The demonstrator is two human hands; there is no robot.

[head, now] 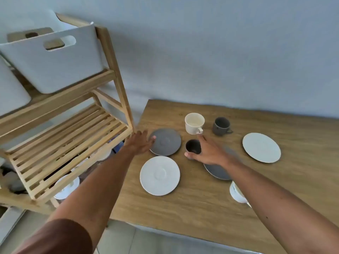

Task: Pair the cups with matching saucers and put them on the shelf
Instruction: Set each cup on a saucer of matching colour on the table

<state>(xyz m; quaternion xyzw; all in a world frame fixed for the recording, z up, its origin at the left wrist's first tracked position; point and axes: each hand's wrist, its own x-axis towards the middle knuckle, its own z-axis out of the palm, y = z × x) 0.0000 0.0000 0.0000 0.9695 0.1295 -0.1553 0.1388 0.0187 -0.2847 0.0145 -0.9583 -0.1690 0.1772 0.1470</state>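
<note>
Head view: no readable writing or brand marks on anything.

Wooden surface (pixel 183 213) fills centre and right of frame; slatted wood shelf (pixel 69 143) stands at left, just off its left edge.

Left hand (pixel 140 143) at frame centre, fingers spread and flat, thumb tip touching the left rim of a grey saucer (pixel 166 142). Nothing gripped.

Right hand (pixel 207 153) just right of it, fingers apart and curved round a dark cup (pixel 193 146), thumb at the cup's near side, index beyond it. Can't tell if they are actually clamped. Cup upright, mouth up, handle hidden.

Second grey saucer (pixel 217 172) lies partly under the right wrist.

White saucer (pixel 160 175) sits lower centre, just below the first grey one. Another white saucer (pixel 261 147) lies at right, well apart from the rest.

White cup (pixel 194 123) upright at upper centre, handle pointing lower right toward the right hand. Grey cup (pixel 221 126) beside it, upright, handle pointing right.

Another white cup (pixel 237 194) at lower right, mostly hidden by the right forearm.

Shelf top tier holds a white bin (pixel 53 65) with a cut-out handle; middle slats bare. White crockery shows through the slats on the lowest tier, blurred.
</note>
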